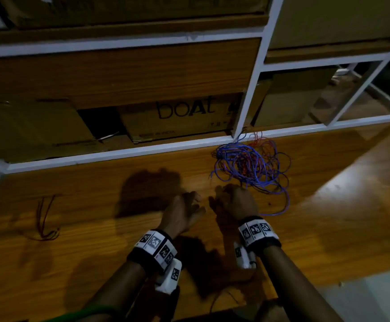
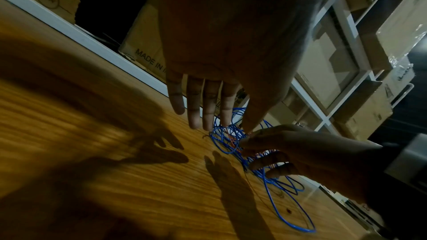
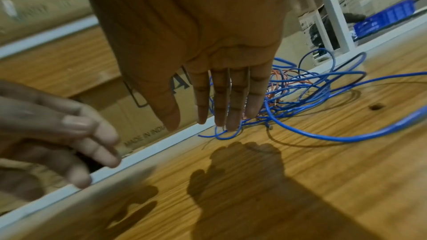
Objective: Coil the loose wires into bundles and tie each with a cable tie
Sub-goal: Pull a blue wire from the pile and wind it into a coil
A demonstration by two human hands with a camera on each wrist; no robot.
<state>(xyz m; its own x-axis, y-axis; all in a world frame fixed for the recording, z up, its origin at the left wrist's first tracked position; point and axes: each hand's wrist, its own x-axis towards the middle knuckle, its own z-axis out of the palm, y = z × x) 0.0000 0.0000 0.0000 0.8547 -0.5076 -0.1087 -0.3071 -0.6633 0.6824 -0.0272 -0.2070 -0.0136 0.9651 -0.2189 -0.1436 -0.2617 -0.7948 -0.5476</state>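
Observation:
A loose tangle of blue and red wires [image 1: 252, 163] lies on the wooden table [image 1: 96, 228] by the white rack rail. One long blue loop [image 1: 282, 205] trails from it toward me. My right hand [image 1: 226, 194] hovers at the tangle's near edge with its fingers straight, and it holds nothing. In the right wrist view the right hand [image 3: 201, 121] is just in front of the wires [image 3: 300, 87]. My left hand [image 1: 194, 203] is beside it, fingers extended and empty. In the left wrist view the left hand [image 2: 212, 121] points at the tangle [image 2: 231, 140]. No cable tie shows.
A short bent red wire [image 1: 44, 219] lies apart at the table's left. The white rack frame [image 1: 119, 151] borders the far side, with cardboard boxes [image 1: 177, 117] behind it. The table's front edge drops to a grey floor [image 1: 363, 298] at the lower right.

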